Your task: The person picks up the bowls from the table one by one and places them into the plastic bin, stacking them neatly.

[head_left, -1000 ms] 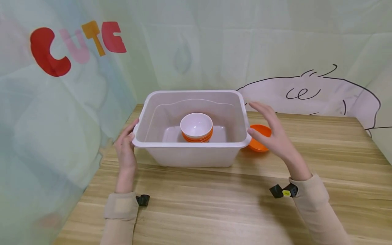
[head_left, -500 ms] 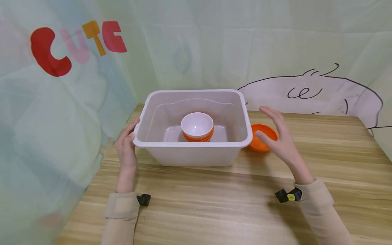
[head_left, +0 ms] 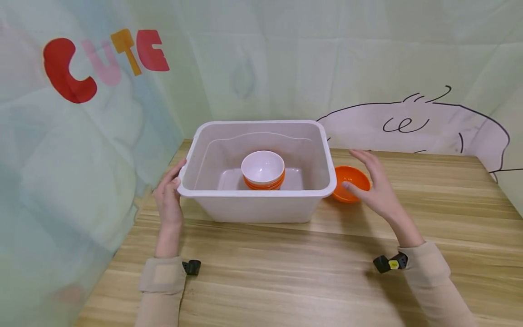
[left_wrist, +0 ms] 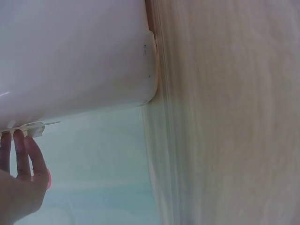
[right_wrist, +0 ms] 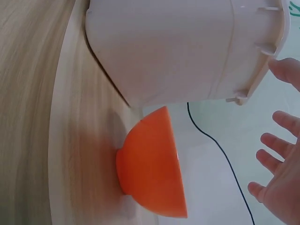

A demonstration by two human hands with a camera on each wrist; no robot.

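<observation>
A light grey plastic tub [head_left: 253, 206] stands on the table. Inside it is a stack of bowls, the top bowl [head_left: 262, 167] white within and orange showing below. My left hand [head_left: 168, 195] grips the tub's left rim near the front corner; in the left wrist view its fingertips [left_wrist: 19, 136] are up against the rim's underside. An orange bowl [head_left: 354, 178] sits upright on the table just right of the tub. My right hand [head_left: 377, 190] hovers over that bowl's right side, thumb and fingers spread and holding nothing. The right wrist view shows the hand apart from the bowl [right_wrist: 150, 164].
The wooden table [head_left: 261, 272] runs up to a printed cloth backdrop [head_left: 261, 68] behind and along the left. The tub's wall borders the orange bowl on its left. A small dark camera [head_left: 390, 263] is on the right wrist.
My right hand has moved right and slightly down, away from the tub's right rim to over the orange bowl, which shows more now. The left hand and tub have stayed put.
</observation>
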